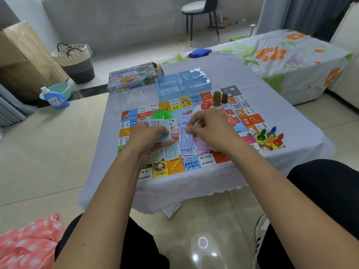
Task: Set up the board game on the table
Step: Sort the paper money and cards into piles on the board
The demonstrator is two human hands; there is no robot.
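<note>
From the head camera, the game board [196,133] lies flat on a low table [272,105] draped in a pale cloth, and both hands work above its middle. The left hand [153,140] grips a stack of play money [160,129], fingers curled beneath it and the thumb laid across the top note. The right hand [207,129] sits just beside it, its thumb and forefinger pinching the edge of a bluish note [185,140] that rests on loose purple and blue notes spread on the board below. Green plastic houses [162,114] are heaped just beyond the left hand's fingers. Coloured pawns [271,136] and a white die [252,131] stand near the board's right edge. A clear blue tray [182,84] touches the far side of the board, with the game box [134,76] left of it.
</note>
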